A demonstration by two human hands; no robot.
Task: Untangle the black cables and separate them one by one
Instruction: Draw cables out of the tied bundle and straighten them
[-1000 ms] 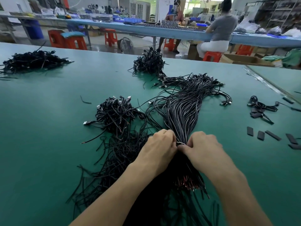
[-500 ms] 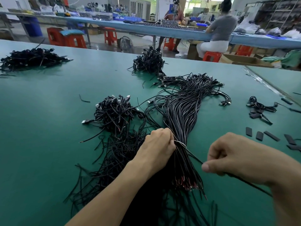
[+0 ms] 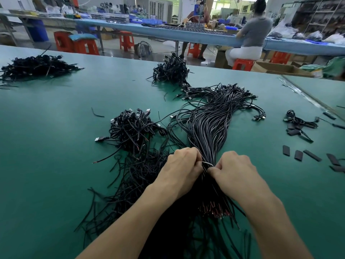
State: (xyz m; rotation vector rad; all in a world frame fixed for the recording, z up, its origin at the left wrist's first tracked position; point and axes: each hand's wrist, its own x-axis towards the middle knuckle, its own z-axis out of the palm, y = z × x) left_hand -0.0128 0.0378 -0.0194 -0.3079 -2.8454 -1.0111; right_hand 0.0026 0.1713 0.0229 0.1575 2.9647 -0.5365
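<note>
A thick bundle of black cables (image 3: 209,128) lies on the green table (image 3: 56,165), its plug ends fanned out at the far end and its stripped red-tipped ends near me. My left hand (image 3: 182,170) grips the bundle at its narrow waist. My right hand (image 3: 234,170) is beside it, fingers curled, pinching a single thin strand (image 3: 207,163) that bridges the two hands. A loose tangle of black cables (image 3: 134,176) spreads to the left of my left forearm.
More black cable heaps sit at the middle left (image 3: 132,128), far centre (image 3: 171,71) and far left (image 3: 35,67). Short black sleeve pieces (image 3: 298,155) and a small coiled cable (image 3: 298,121) lie at the right. A seated person (image 3: 250,38) works at the bench behind.
My right hand, which had drawn one cable out to the right half a second ago, has come back to the bundle and pinches a strand next to my left hand.
</note>
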